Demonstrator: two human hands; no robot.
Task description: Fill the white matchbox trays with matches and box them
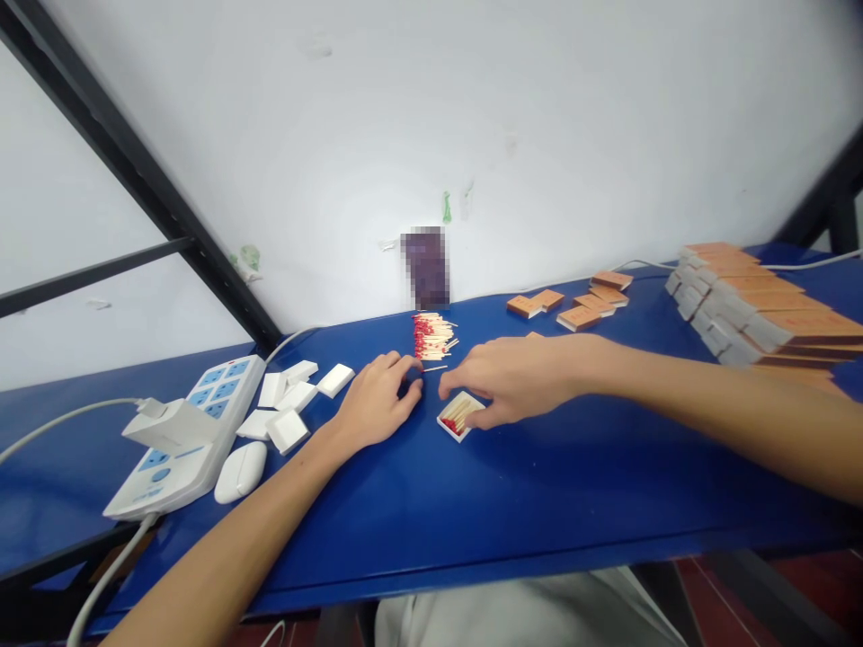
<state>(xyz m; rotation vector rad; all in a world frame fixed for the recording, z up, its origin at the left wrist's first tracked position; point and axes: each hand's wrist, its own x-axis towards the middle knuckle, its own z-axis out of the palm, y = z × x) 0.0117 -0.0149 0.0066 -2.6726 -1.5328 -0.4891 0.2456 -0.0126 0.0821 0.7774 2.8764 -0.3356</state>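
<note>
A small open white tray with several red-tipped matches in it lies on the blue table. My right hand rests over it, fingers curled, thumb against the tray's near edge. My left hand lies just left of the tray, fingers bent with the tips pinched near a loose match. A pile of loose matches sits just beyond both hands.
Several empty white inner trays lie at the left beside a white power strip with a plugged adapter and a white oval case. Orange matchbox sleeves lie at the back; stacked boxes stand at the right. The wall is close behind.
</note>
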